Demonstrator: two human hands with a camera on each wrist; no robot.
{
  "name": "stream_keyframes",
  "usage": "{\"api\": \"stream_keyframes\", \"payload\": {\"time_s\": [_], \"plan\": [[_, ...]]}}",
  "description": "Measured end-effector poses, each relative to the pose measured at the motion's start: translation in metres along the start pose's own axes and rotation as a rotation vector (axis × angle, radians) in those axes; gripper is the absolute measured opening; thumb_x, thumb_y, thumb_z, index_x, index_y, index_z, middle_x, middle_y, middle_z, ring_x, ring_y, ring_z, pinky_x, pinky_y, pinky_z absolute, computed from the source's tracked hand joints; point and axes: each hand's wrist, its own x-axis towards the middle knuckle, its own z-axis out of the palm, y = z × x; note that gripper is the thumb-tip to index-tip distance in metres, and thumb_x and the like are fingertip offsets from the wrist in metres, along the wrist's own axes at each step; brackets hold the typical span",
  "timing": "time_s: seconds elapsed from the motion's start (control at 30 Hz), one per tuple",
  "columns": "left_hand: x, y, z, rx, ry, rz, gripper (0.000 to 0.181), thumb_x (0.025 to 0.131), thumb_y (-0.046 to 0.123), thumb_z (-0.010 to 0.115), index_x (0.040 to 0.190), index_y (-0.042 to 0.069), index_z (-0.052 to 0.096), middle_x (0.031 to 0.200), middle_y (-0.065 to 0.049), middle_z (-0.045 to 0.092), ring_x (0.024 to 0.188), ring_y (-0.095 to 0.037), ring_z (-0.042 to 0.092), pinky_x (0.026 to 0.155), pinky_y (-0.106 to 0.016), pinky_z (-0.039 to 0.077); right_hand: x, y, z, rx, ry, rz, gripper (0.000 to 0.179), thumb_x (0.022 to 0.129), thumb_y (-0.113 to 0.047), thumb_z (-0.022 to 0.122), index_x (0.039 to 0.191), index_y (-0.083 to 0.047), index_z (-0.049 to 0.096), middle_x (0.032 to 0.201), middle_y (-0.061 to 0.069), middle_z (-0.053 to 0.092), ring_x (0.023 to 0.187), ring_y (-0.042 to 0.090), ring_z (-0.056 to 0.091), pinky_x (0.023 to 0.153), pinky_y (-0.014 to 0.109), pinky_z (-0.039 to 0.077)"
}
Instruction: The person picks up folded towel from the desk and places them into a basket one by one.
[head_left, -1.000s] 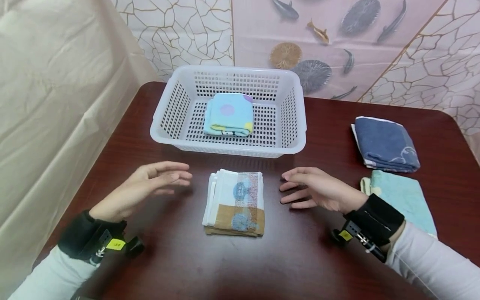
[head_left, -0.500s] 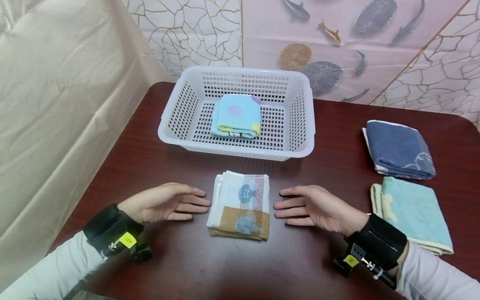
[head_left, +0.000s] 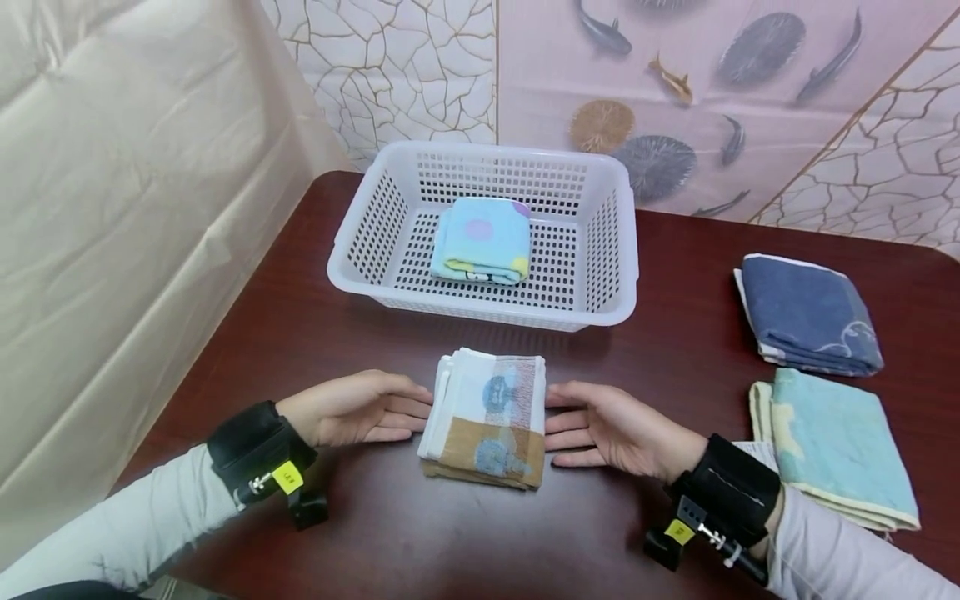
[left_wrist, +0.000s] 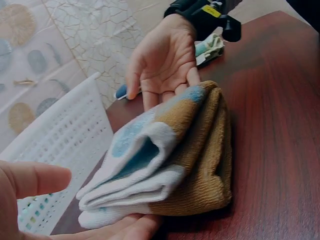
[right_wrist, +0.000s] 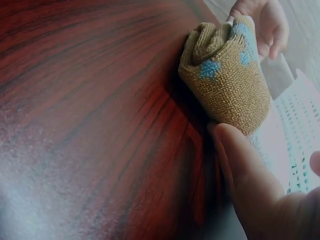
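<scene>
A folded white-and-brown towel (head_left: 483, 433) with blue patterns lies at the middle of the table. My left hand (head_left: 356, 410) is at its left edge, palm turned inward and fingers straight. In the left wrist view, that hand's fingers (left_wrist: 132, 227) reach beneath the towel's white folds while the thumb (left_wrist: 42, 179) stays apart from it. My right hand (head_left: 615, 429) meets the opposite edge with extended fingers. The right wrist view has its fingertips (right_wrist: 230, 132) right at the brown side of the towel. Neither thumb presses down on top.
Behind the towel stands a white plastic basket (head_left: 487, 312) holding a folded light-blue towel (head_left: 483, 233). To the right lie a folded dark-blue towel (head_left: 810, 312) and a folded mint-green towel (head_left: 840, 442). A cream cloth (head_left: 150, 208) hangs along the left side of the table.
Both hands have lowered and come inward from either side until their fingertips reach the white-and-brown towel's edges. The head view has shifted slightly; the other towels and basket stay put.
</scene>
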Motion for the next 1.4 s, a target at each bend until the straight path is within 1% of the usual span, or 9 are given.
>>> {"api": "stream_keyframes", "payload": {"time_s": [0.2,0.4,0.47,0.63,0.77,0.93,1.1,1.27,1.4], "plan": [[0.008,-0.003,0.004,-0.011,0.007,-0.005,0.042,0.093,0.021,0.051,0.126,-0.005,0.046,0.119,-0.018,0.058,0.106,-0.025,0.054,0.086,-0.032,0.048,0.008,0.004,0.007,0.011,-0.021,-0.010,0.047,0.094,-0.029,0.051,0.127,0.002,0.038,0.110,0.020,0.060,0.103,0.035,0.054,0.082,0.043,0.050],[0.017,0.000,0.011,-0.047,-0.041,-0.016,0.044,0.090,0.021,0.059,0.126,0.000,0.048,0.118,-0.017,0.059,0.106,-0.026,0.054,0.090,-0.037,0.046,0.014,0.005,0.012,0.028,-0.022,-0.020,0.045,0.095,-0.026,0.053,0.128,0.000,0.039,0.109,0.016,0.062,0.103,0.034,0.055,0.082,0.045,0.050],[0.022,0.001,0.014,-0.049,-0.058,-0.004,0.045,0.090,0.021,0.060,0.127,-0.001,0.047,0.118,-0.017,0.058,0.106,-0.027,0.053,0.090,-0.039,0.045,0.017,0.003,0.014,0.027,-0.028,-0.027,0.045,0.095,-0.026,0.053,0.128,0.001,0.039,0.107,0.015,0.062,0.102,0.033,0.055,0.082,0.045,0.050],[0.036,-0.002,0.024,0.006,-0.114,0.053,0.046,0.092,0.023,0.057,0.128,-0.002,0.044,0.119,-0.016,0.058,0.107,-0.027,0.053,0.089,-0.042,0.046,0.024,0.005,0.018,0.012,-0.056,-0.051,0.044,0.094,-0.025,0.055,0.126,0.001,0.041,0.105,0.013,0.064,0.100,0.031,0.056,0.080,0.045,0.051],[0.042,-0.009,0.031,0.033,-0.113,0.092,0.046,0.092,0.025,0.058,0.127,-0.002,0.045,0.118,-0.016,0.059,0.105,-0.028,0.054,0.087,-0.044,0.047,0.026,0.011,0.019,0.007,-0.066,-0.059,0.044,0.093,-0.024,0.055,0.128,-0.001,0.041,0.106,0.013,0.064,0.099,0.031,0.057,0.078,0.046,0.051],[0.043,-0.018,0.036,0.032,-0.091,0.115,0.051,0.089,0.026,0.061,0.130,0.000,0.043,0.118,-0.016,0.059,0.104,-0.028,0.055,0.088,-0.045,0.047,0.025,0.017,0.019,-0.005,-0.052,-0.075,0.045,0.092,-0.025,0.056,0.128,-0.001,0.041,0.105,0.013,0.065,0.096,0.030,0.058,0.076,0.045,0.052],[0.042,-0.025,0.040,0.013,-0.058,0.132,0.051,0.088,0.023,0.063,0.130,0.001,0.044,0.118,-0.016,0.058,0.104,-0.027,0.055,0.089,-0.044,0.046,0.023,0.021,0.021,-0.005,-0.041,-0.098,0.047,0.092,-0.023,0.056,0.128,0.001,0.039,0.104,0.013,0.065,0.096,0.031,0.058,0.077,0.048,0.051],[0.039,-0.022,0.044,0.020,-0.017,0.146,0.049,0.086,0.021,0.064,0.127,0.000,0.046,0.115,-0.015,0.060,0.103,-0.026,0.056,0.088,-0.042,0.047,0.018,0.017,0.022,-0.019,-0.058,-0.133,0.046,0.091,-0.021,0.056,0.127,0.003,0.040,0.105,0.015,0.064,0.096,0.032,0.058,0.077,0.049,0.051],[0.032,-0.015,0.049,0.042,-0.032,0.168,0.046,0.085,0.020,0.065,0.124,0.000,0.049,0.113,-0.015,0.062,0.102,-0.026,0.056,0.086,-0.040,0.048,0.008,0.010,0.023,-0.050,-0.062,-0.169,0.046,0.091,-0.020,0.057,0.127,0.004,0.042,0.107,0.015,0.064,0.098,0.031,0.057,0.078,0.047,0.051]]}}
